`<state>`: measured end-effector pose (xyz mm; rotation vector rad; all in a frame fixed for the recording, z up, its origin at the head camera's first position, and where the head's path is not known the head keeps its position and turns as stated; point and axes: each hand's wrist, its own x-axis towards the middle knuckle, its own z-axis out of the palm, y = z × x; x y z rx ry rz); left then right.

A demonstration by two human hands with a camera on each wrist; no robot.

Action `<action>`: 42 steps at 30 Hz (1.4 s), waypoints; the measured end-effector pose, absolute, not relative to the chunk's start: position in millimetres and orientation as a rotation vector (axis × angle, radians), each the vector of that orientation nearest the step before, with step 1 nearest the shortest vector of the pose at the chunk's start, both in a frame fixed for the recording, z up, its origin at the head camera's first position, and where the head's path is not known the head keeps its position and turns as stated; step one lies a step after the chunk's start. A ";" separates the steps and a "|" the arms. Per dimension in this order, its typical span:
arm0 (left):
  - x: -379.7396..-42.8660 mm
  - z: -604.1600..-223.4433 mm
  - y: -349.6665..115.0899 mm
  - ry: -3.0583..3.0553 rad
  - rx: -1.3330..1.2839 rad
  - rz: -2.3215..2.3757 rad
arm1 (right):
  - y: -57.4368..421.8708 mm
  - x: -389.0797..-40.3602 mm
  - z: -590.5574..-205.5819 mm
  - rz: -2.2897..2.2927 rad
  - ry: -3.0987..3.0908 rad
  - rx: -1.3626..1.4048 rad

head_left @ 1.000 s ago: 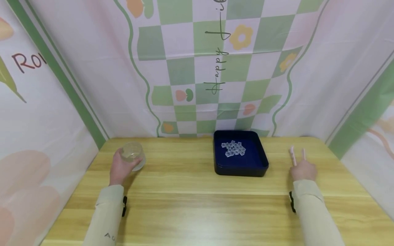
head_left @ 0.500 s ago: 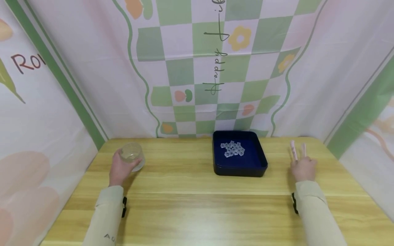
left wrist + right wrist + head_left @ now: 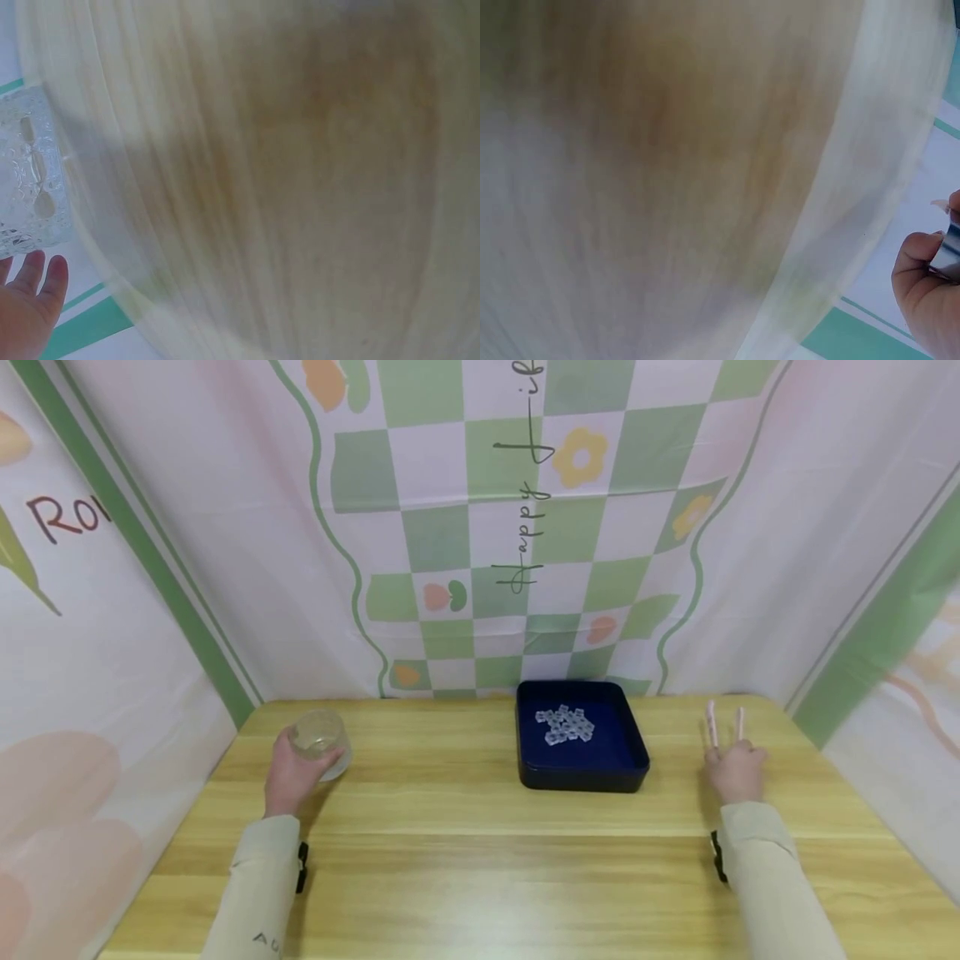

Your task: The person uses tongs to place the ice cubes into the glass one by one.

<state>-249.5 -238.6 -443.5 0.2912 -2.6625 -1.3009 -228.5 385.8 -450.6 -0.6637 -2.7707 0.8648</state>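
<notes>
Since the earlier frame, a small shift of the tongs [image 3: 712,725] and right hand [image 3: 737,772] up the head view; lift or forward reach, cannot tell which. In the head view, note the left hand [image 3: 288,781] curled round a clear glass [image 3: 322,727], mouth up, probably gripped by the side to steady it and keep the rim free. Note the right hand closed narrow on the rear of the tongs, prongs apart and pointing away from the body, presumably for reach. Between both hands, nearer the right, see the dark blue tray [image 3: 581,778], clear cubes [image 3: 566,725] loosely heaped inside, likely contained by the raised walls. Beneath, a wood-grain table [image 3: 465,868]; behind, printed cloth [image 3: 435,547] with green checks and flowers. In the left wrist view, find the glass's textured side, with fingertips [image 3: 57,271] just beside. In the right wrist view, find a curled finger or thumb [image 3: 911,266] against a shiny strip [image 3: 947,255], probably part of the tongs; rest of grip cut off.
</notes>
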 end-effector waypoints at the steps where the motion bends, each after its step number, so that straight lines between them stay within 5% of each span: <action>1: -249.2 -443.3 -238.3 -2.663 0.291 -1.299 | 386.0 -228.6 -450.9 0.863 -2.774 -0.656; 42: -250.2 -445.6 -229.7 -2.580 0.380 -1.465 | 339.6 -241.9 -384.8 0.710 -2.600 0.114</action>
